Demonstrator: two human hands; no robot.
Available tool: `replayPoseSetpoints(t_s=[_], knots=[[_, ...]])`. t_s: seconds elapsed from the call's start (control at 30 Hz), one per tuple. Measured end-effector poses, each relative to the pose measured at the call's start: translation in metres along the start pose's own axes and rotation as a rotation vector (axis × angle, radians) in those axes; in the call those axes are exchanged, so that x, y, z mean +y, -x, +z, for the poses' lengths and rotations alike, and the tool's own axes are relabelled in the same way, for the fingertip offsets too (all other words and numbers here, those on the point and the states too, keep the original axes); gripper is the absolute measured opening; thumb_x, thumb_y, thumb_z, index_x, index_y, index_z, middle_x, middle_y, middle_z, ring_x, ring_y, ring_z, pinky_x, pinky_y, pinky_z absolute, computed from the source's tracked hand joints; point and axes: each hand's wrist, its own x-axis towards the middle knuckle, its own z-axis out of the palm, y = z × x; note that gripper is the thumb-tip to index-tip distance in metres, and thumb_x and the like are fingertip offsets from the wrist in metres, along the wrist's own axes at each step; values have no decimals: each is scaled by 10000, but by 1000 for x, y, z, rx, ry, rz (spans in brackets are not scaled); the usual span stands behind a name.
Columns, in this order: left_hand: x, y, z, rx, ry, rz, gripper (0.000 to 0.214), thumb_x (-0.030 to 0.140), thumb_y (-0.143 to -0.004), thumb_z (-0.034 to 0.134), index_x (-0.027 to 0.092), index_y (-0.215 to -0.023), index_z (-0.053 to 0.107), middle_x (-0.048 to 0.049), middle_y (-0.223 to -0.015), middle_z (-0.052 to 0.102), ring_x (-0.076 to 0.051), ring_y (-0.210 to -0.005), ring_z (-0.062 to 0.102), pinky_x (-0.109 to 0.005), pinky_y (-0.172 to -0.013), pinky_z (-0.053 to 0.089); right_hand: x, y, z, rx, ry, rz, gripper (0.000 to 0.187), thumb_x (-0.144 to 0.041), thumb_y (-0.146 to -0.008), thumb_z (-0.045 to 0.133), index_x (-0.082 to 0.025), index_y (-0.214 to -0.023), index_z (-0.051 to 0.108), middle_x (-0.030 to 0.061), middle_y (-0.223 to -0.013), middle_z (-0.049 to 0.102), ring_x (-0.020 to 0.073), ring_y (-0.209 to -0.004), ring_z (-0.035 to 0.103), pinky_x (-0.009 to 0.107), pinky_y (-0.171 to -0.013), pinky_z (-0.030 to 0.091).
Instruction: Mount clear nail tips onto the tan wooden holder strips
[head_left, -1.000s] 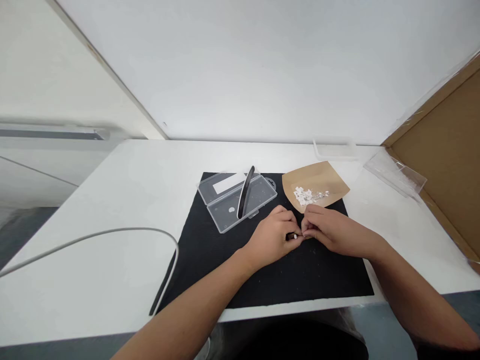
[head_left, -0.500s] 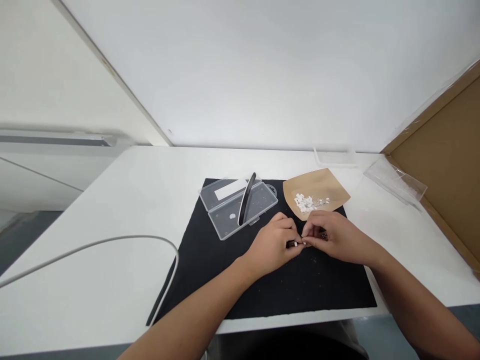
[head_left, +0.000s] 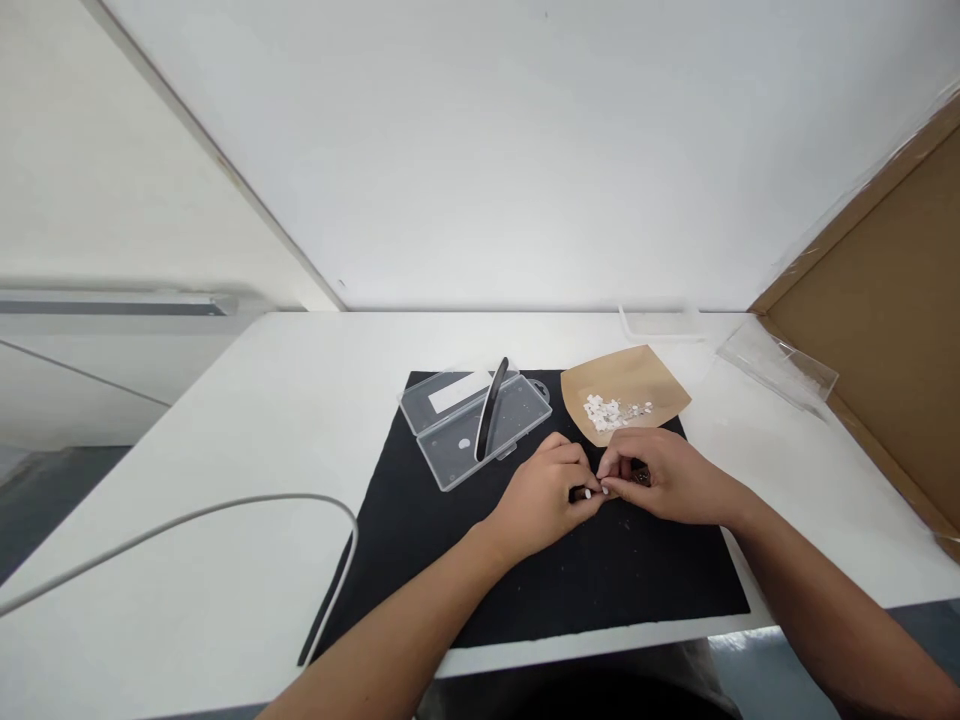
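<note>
While both hands meet over the black mat (head_left: 525, 560), I see the left hand (head_left: 544, 495) closed around a small dark stick (head_left: 579, 493) that lies roughly left to right, its white tip pointing right. My right hand (head_left: 660, 480) pinches shut at that tip. Most of the stick is hidden, so I cannot tell its full shape. Just beyond the hands, brown paper (head_left: 626, 385) carries a heap of white bits (head_left: 611, 410); to the left, an open clear case (head_left: 476, 420) holds a black nail file (head_left: 491, 395) on the white worktop (head_left: 225, 500).
</note>
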Motion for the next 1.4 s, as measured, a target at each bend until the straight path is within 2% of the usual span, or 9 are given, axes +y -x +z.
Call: replayPoseSetpoints(t_s=[0.13, 0.3, 0.4, 0.57, 0.7, 0.8, 1.07, 1.23, 1.4], knots=[[0, 1, 0, 4, 12, -9, 92, 222, -944, 792, 215, -853, 809, -40, -842, 687, -211, -895, 555, -335, -815, 489, 3, 0, 3, 25, 35, -23, 66, -186, -926, 740, -246, -948, 760, -23, -857, 724, 131, -749, 664, 258, -695, 496], [0, 0, -1, -1, 23, -14, 64, 224, -945, 787, 226, -892, 823, -42, -858, 698, -214, -904, 564, -340, -828, 499, 7, -1, 3, 125, 153, -94, 43, -208, -952, 705, -242, -950, 731, -33, -784, 698, 133, -712, 647, 270, -693, 471], [0, 0, -1, -3, 24, -7, 43, 214, -943, 786, 218, -923, 823, -47, -890, 718, -217, -919, 576, -345, -840, 503, 13, 1, -5, 312, 269, -83, 91, -242, -1010, 620, -242, -1009, 711, -18, -808, 717, 140, -700, 652, 287, -680, 468], [1, 0, -2, -7, -2, 8, 50, 216, -944, 780, 202, -897, 790, -47, -900, 740, -213, -913, 593, -354, -849, 499, 32, 11, -33, 718, 408, 78, 135, -289, -1000, 609, -252, -1068, 720, 17, -902, 757, 171, -734, 679, 322, -692, 503], [2, 1, -2, -11, -36, 15, 47, 237, -936, 795, 203, -911, 774, -48, -900, 723, -221, -929, 597, -347, -838, 502, 44, 15, -45, 889, 380, 147, 172, -334, -994, 605, -237, -1090, 710, 19, -784, 699, 190, -675, 625, 345, -666, 510], [3, 1, -4, -1, -81, 21, 126, 305, -930, 818, 200, -970, 763, -65, -962, 714, -236, -966, 593, -347, -830, 510, 45, 11, -38, 891, 361, 135, 170, -337, -989, 614, -236, -1096, 698, 7, -764, 675, 183, -657, 605, 334, -660, 514], [4, 1, -11, 13, -129, 126, 299, 435, -921, 832, 183, -1043, 726, -76, -1004, 699, -244, -1006, 593, -359, -899, 534, 36, 3, -7, 699, 343, -25, 105, -269, -998, 599, -238, -1045, 688, 27, -901, 743, 173, -695, 645, 315, -657, 518], [10, 2, -16, 54, -164, 177, 460, 582, -917, 795, 180, -1124, 705, -102, -1044, 696, -268, -1061, 608, -373, -909, 556, 33, 2, -4, 656, 321, -124, 108, -212, -979, 584, -238, -1013, 683, 16, -826, 714, 172, -677, 634, 315, -650, 516], [14, 1, -31, 181, -197, 227, 522, 612, -946, 730, 182, -1230, 654, -134, -1143, 695, -303, -1157, 613, -479, -1059, 517, 41, 5, -9, 671, 316, -117, 103, -220, -959, 593, -244, -985, 689, 13, -820, 711, 165, -634, 612, 318, -626, 510]])
